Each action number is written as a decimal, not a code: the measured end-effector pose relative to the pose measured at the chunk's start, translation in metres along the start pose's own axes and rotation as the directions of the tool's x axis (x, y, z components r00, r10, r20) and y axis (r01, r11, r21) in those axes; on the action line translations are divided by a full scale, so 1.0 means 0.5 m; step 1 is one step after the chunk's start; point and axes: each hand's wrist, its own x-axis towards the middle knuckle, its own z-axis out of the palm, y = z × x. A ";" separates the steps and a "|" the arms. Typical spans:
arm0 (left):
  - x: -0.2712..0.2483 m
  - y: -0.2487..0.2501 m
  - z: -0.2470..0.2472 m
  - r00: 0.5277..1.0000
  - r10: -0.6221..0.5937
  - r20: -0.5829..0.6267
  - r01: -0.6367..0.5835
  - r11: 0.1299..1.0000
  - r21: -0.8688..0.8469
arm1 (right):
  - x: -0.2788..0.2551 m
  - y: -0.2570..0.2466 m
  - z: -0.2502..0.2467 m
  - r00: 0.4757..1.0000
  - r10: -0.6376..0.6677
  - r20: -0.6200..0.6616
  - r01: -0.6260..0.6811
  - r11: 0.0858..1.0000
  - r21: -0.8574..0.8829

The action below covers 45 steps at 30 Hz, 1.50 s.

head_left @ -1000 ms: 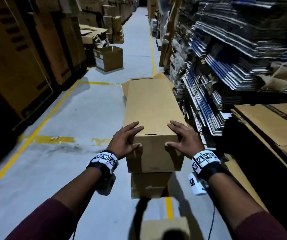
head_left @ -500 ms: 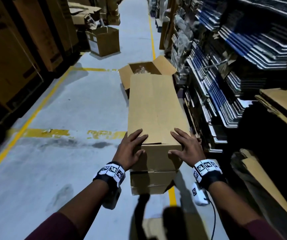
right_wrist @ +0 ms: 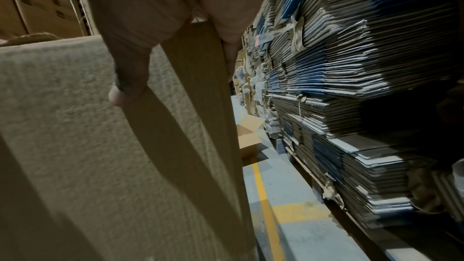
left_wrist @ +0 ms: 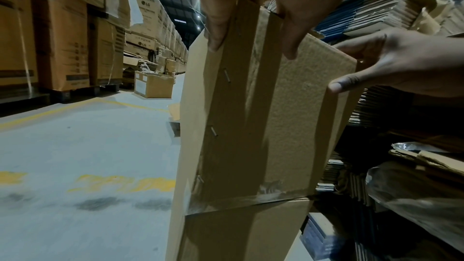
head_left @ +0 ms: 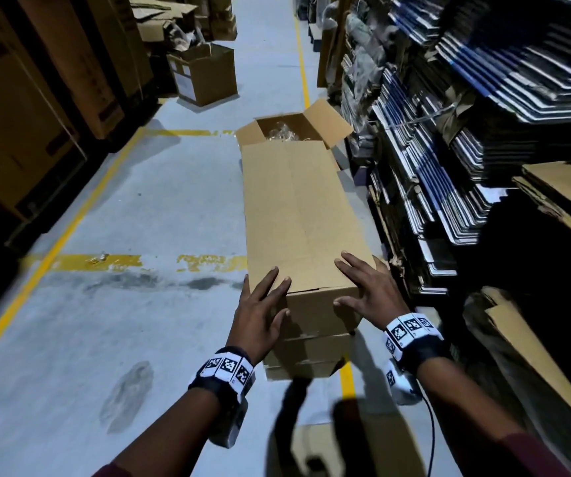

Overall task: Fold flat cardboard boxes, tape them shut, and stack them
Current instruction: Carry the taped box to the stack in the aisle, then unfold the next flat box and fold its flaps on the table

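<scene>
A person's left hand (head_left: 260,311) and right hand (head_left: 368,294) rest with fingers spread, gripping nothing, on the near end of a long cardboard box (head_left: 297,215). The box tops a stack (head_left: 306,356) on the warehouse floor (head_left: 132,208), beside shelves of flattened cartons (head_left: 449,139).

Both arms are reaching toward 12 o'clock, wrists banded. The left hand (head_left: 260,313) and right hand (head_left: 368,292) are lying spread, fingers straight, thumbs angling inward at 3 and 9 o'clock.

Brown cardboard box (head_left: 303,215); grey floor (head_left: 139,208), yellow lines (head_left: 80,261); black-white checker-patterned wristbands (head_left: 227,368).
</scene>
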 end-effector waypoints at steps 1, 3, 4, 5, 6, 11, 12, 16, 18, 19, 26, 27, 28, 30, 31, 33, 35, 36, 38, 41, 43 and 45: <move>0.001 -0.003 0.002 1.000 -0.001 0.019 0.000 1.000 0.004 | -0.003 -0.001 -0.002 1.000 0.013 0.010 -0.013 1.000 -0.016; 0.008 -0.004 0.008 0.998 0.006 0.069 -0.007 1.000 0.015 | -0.011 -0.003 -0.007 0.998 0.050 0.031 -0.047 0.996 -0.070; 0.011 -0.004 0.009 0.996 0.007 0.089 -0.009 1.000 0.022 | -0.017 -0.008 -0.012 0.996 0.072 0.051 -0.066 0.992 -0.110; 0.014 -0.004 0.009 0.994 0.004 0.106 -0.007 0.999 0.032 | -0.023 -0.014 -0.017 0.992 0.100 0.077 -0.087 0.984 -0.156; 0.014 -0.002 0.007 0.992 0.002 0.126 -0.006 0.999 0.038 | -0.028 -0.022 -0.020 0.986 0.124 0.109 -0.100 0.974 -0.203; 0.000 0.042 -0.047 0.967 -0.119 0.226 0.079 0.981 0.179 | -0.087 -0.093 -0.059 0.958 0.231 0.172 -0.172 0.938 -0.300; -0.007 0.062 -0.069 0.963 -0.152 0.222 0.106 0.973 0.206 | -0.114 -0.106 -0.072 0.958 0.237 0.158 -0.186 0.941 -0.284; -0.118 0.216 -0.191 0.971 -0.195 0.140 0.168 0.969 0.181 | -0.311 -0.192 -0.168 0.976 0.198 0.087 -0.176 0.963 -0.205; -0.221 0.306 -0.238 0.977 -0.163 0.141 0.135 0.972 0.191 | -0.433 -0.237 -0.206 0.980 0.178 0.088 -0.161 0.971 -0.177; -0.294 0.363 -0.259 0.980 -0.142 0.139 0.111 0.972 0.206 | -0.511 -0.263 -0.229 0.983 0.157 0.092 -0.140 0.975 -0.170; -0.711 0.664 -0.331 0.976 -0.164 0.142 0.130 0.966 0.223 | -0.940 -0.408 -0.365 0.995 0.079 0.061 -0.077 0.996 -0.040; -0.750 0.684 -0.332 0.973 -0.175 0.151 0.140 0.966 0.217 | -0.981 -0.416 -0.374 0.994 0.087 0.065 -0.086 0.996 -0.023; -0.789 0.702 -0.332 0.969 -0.190 0.158 0.155 0.966 0.208 | -1.020 -0.423 -0.380 0.992 0.102 0.071 -0.102 0.995 -0.003; -0.854 0.726 -0.330 0.963 -0.200 0.178 0.163 0.965 0.206 | -1.083 -0.436 -0.381 0.987 0.130 0.092 -0.131 0.991 0.007; -0.885 0.729 -0.324 0.961 -0.201 0.192 0.158 0.964 0.216 | -1.107 -0.439 -0.372 0.985 0.138 0.105 -0.139 0.990 0.000; -0.937 0.714 -0.294 0.953 -0.199 0.228 0.145 0.961 0.235 | -1.144 -0.436 -0.334 0.979 0.157 0.130 -0.157 0.988 -0.014; -0.987 0.669 -0.238 0.944 -0.204 0.260 0.151 0.966 0.209 | -1.174 -0.425 -0.265 0.971 0.177 0.161 -0.175 0.984 -0.027; -1.007 0.633 -0.199 0.936 -0.220 0.276 0.171 0.967 0.190 | -1.180 -0.409 -0.211 0.966 0.194 0.170 -0.192 0.981 -0.028; -1.037 0.557 -0.124 0.920 -0.266 0.287 0.219 0.958 0.186 | -1.180 -0.374 -0.104 0.958 0.222 0.180 -0.214 0.975 -0.060; -1.112 0.436 0.032 0.891 -0.293 0.346 0.215 0.945 0.245 | -1.199 -0.308 0.092 0.943 0.230 0.240 -0.206 0.971 -0.120; -1.159 0.357 0.135 0.875 -0.327 0.358 0.227 0.928 0.294 | -1.207 -0.263 0.212 0.947 0.233 0.220 -0.214 0.971 -0.109; -1.227 0.274 0.258 0.857 -0.362 0.367 0.270 0.922 0.279 | -1.233 -0.213 0.358 0.946 0.233 0.225 -0.216 0.971 -0.098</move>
